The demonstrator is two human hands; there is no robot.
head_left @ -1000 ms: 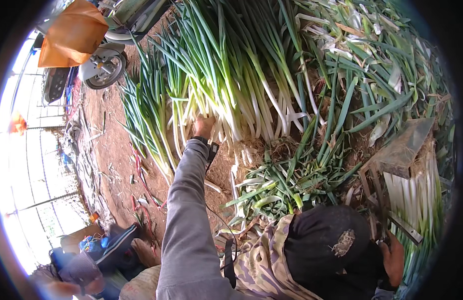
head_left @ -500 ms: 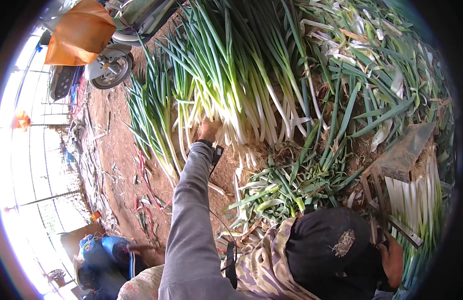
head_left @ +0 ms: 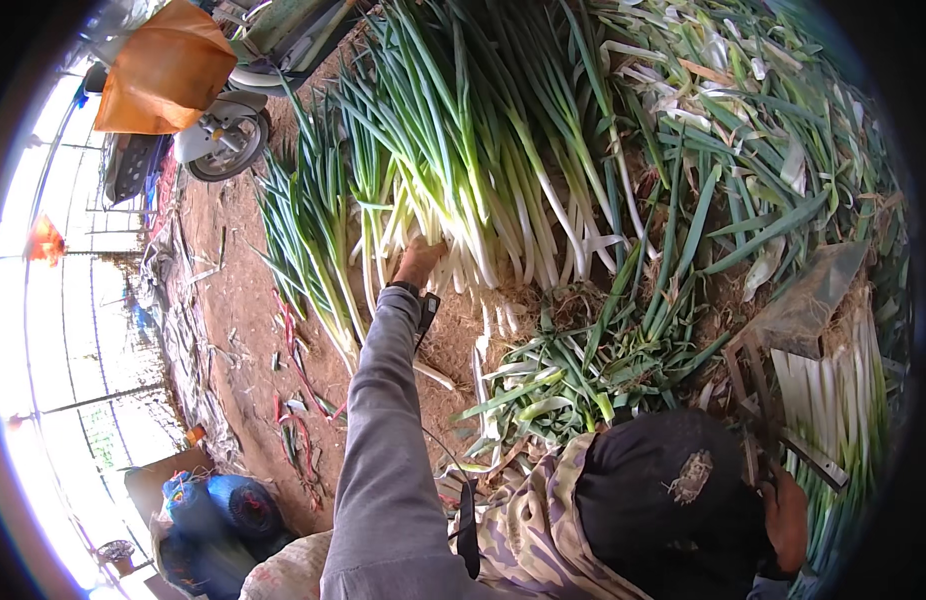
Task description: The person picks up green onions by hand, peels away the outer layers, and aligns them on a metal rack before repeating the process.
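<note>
My left hand (head_left: 419, 262) reaches forward to the white root ends of a large pile of green onions (head_left: 463, 190). Its thumb side shows, while the fingertips go in among the stalks and look closed round some of them. A smaller bunch of green onions (head_left: 318, 230) lies just left of that hand. At the lower right, my right hand (head_left: 785, 520) is beside my dark-covered knee, close to a metal frame (head_left: 751, 385) with a flat metal bar (head_left: 813, 460). Most of its fingers are hidden. Trimmed green onions (head_left: 833, 385) lie lined up beyond the frame.
Loose leaf trimmings (head_left: 583, 375) are heaped before my knee, with a wider heap of cut leaves (head_left: 763, 150) at the far right. A scooter wheel (head_left: 228, 145) and an orange cover (head_left: 168, 70) stand far left. Blue rolls (head_left: 245, 505) sit near left. Red strips (head_left: 298, 430) lie on the soil.
The view has shifted slightly, so most things sit a little further right. A blurred shape in front of the blue rolls is gone. My left hand stays at the onion pile.
</note>
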